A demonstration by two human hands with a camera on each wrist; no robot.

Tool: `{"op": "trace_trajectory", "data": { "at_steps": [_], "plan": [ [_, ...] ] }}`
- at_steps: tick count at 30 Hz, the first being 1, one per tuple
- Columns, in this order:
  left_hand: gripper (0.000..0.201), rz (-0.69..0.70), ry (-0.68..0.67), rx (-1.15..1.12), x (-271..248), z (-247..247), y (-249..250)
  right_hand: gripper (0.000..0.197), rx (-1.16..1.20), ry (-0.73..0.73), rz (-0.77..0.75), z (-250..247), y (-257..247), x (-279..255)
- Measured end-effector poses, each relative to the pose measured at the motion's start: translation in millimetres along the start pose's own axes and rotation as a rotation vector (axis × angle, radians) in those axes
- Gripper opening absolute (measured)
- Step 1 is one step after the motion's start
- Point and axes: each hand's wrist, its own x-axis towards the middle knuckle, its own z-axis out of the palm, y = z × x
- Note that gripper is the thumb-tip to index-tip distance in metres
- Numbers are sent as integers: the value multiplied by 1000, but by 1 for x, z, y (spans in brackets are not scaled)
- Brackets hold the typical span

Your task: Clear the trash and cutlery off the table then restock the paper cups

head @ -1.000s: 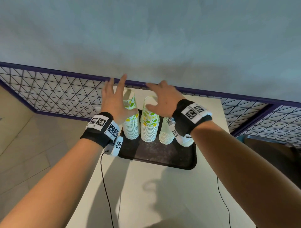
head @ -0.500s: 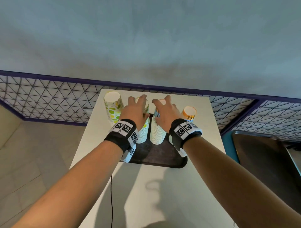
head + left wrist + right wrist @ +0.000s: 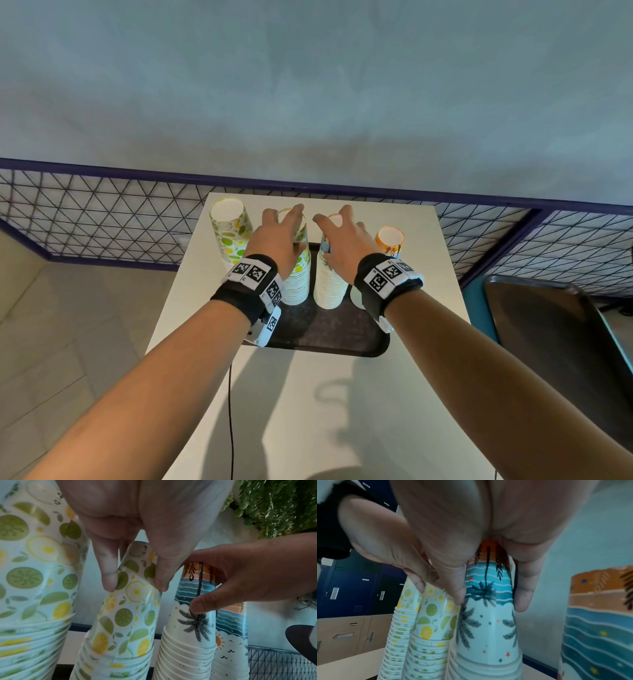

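Four stacks of upside-down paper cups stand in a row on a dark tray (image 3: 329, 332) at the far end of the white table (image 3: 308, 411). My left hand (image 3: 281, 233) reaches down over the second stack, the lime-print cups (image 3: 298, 281). Its finger and thumb (image 3: 135, 582) pinch the top cup (image 3: 137, 568). My right hand (image 3: 339, 236) grips the top of the third stack, the palm-tree cups (image 3: 330, 284), with fingers on both sides (image 3: 488, 601). Another lime stack (image 3: 229, 233) stands at the left. An orange-topped beach stack (image 3: 388, 241) stands at the right.
A black mesh fence with a purple frame (image 3: 102, 219) runs behind the table under a grey wall. A large dark tray (image 3: 555, 342) lies to the right, beside the table. A thin black cable (image 3: 231, 411) hangs from my left wrist over the table's near part.
Both hands have come down from hovering with spread fingers onto the tops of the two middle stacks. The head view has drawn back and now shows all the stacks.
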Motion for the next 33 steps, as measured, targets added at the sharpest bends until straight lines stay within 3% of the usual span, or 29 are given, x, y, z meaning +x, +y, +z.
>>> {"op": "trace_trajectory", "data": {
  "at_steps": [8,11,13,15,17,19,22,27,33],
  "plan": [
    [84,17,19,50,-3,-2,1,82,-59,23,-75,-10,4,-8],
    [97,110,112,128,-7,-5,5,76,58,198,-103,-33,8,-22],
    [95,240,194,158,-9,-7,11,66,170,392,-65,-47,22,-32],
    [88,350,189,160,-9,-7,19,60,237,510,14,-53,44,-40],
    [83,381,127,172,-7,-4,28,62,285,445,114,-50,63,-43],
    [78,380,76,182,-5,1,35,71,275,227,184,-39,73,-42],
    [70,378,57,145,-2,10,43,81,252,49,181,-17,75,-37],
    [61,367,92,65,-1,14,48,65,161,0,204,6,79,-34],
    [61,362,91,66,-1,18,46,65,127,-25,195,8,81,-39]
  ]
}}
